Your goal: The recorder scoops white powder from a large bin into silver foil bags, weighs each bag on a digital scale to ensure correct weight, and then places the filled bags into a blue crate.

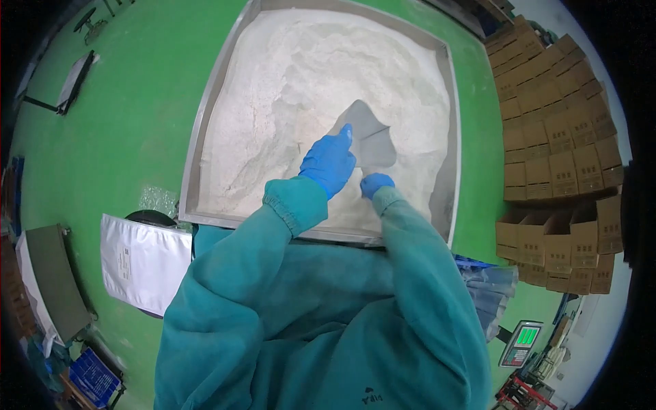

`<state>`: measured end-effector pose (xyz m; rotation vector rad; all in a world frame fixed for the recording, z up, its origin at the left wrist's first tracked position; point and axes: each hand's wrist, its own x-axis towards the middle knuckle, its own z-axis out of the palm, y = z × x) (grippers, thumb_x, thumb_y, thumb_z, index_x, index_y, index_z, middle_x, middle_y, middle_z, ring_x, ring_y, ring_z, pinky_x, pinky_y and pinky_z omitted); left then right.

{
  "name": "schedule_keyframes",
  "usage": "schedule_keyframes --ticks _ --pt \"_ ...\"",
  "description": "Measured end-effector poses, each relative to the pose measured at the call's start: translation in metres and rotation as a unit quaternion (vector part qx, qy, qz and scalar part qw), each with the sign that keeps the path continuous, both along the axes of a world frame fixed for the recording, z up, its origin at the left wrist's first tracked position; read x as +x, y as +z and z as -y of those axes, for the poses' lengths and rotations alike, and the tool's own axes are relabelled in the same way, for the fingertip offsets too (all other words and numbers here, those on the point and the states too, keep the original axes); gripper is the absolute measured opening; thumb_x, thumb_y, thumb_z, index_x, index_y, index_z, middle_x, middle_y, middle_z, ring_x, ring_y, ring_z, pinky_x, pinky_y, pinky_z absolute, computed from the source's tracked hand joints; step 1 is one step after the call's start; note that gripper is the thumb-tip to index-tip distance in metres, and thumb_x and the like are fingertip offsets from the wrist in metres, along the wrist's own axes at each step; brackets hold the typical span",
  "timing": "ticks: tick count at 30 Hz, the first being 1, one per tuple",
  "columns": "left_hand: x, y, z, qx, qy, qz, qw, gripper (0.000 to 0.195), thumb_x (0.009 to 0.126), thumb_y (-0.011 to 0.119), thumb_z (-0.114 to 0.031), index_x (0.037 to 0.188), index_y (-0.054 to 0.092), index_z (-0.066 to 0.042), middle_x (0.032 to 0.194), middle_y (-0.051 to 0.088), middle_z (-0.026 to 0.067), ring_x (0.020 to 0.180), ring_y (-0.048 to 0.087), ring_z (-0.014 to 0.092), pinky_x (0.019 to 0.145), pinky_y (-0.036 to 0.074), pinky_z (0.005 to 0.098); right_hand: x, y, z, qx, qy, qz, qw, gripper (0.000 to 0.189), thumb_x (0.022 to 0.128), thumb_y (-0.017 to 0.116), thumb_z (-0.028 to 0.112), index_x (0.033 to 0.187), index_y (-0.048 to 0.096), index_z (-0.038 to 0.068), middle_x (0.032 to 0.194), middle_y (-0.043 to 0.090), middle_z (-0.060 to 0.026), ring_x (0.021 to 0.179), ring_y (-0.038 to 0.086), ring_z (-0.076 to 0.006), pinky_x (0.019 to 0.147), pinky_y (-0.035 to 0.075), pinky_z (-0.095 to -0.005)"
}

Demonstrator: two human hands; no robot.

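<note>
A wide metal tray (197, 148) full of white powder (266, 66) lies before me. My left hand (329, 161), in a blue glove, grips the left side of a grey, flexible piece that looks like a plastic bag (373, 143), held above the powder. The bag is creased and its upper end comes to a rounded point. My right hand (376, 184), also gloved in blue, is curled just below the bag's lower edge, over the near part of the powder. Its fingers are turned away, so whether it holds anything is hidden.
Stacked cardboard boxes (558, 128) line the right wall, some with open tops. Clear plastic bags (489, 292) hang at my right, near a scale display (521, 343). A white printed bag (146, 261) rests at my left, and a covered cart (56, 282) stands beyond it.
</note>
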<state>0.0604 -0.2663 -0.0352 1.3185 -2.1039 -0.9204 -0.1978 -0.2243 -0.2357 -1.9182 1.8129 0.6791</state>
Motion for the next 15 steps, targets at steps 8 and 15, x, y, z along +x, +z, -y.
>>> schedule_keyframes --ticks 8,15 --pt "-0.005 0.001 0.014 -0.007 -0.001 -0.025 1.000 0.051 0.077 0.052 -0.016 0.125 0.050 0.000 0.084 0.061 0.0227 0.078 0.060 0.035 0.071 0.047 0.0422 -0.050 0.189 -0.024 -0.036 -0.120 0.125 0.984 0.041 0.085 0.045 0.039 0.094 0.068 0.007 0.097 0.065 -0.0178 0.090 0.061 -0.0361 0.083 0.047 -0.0422" --pt "-0.015 -0.010 0.021 0.039 -0.026 -0.047 0.998 0.055 0.074 0.057 -0.017 0.126 0.049 0.001 0.093 0.062 0.0224 0.085 0.061 0.033 0.076 0.048 0.0395 -0.011 0.412 0.031 -0.125 -0.004 -0.038 0.991 0.033 0.082 0.052 0.034 0.086 0.069 0.006 0.086 0.067 -0.0159 0.080 0.063 -0.0336 0.076 0.049 -0.0420"
